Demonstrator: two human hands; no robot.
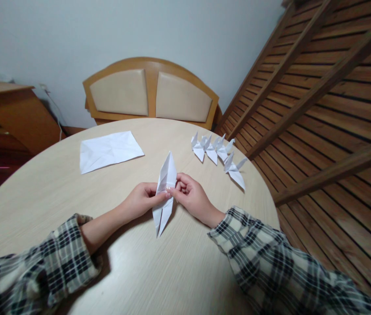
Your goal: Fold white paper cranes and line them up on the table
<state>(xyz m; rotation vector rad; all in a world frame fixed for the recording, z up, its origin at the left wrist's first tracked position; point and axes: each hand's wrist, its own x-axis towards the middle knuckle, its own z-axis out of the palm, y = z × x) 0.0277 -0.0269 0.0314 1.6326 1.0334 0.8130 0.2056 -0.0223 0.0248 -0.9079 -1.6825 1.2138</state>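
Note:
A white folded paper (167,171), long and diamond-shaped with a slit running down its lower half, is held upright above the table between both hands. My left hand (142,197) pinches it from the left, thumb across the middle of the front. From the right, my right hand (192,195) grips its edge, with the thumb meeting the left thumb near the centre. The fingers behind the paper are partly hidden. Several finished white paper cranes (211,149) stand in a group at the right, and one crane (236,171) sits nearer to my right hand.
White creased paper sheets (111,151) lie flat on the left of the round wooden table (133,271). Beyond the table is a padded wooden headboard (152,87). A slatted wooden panel (329,109) slants along the right, and a wooden cabinet (18,109) stands at the left.

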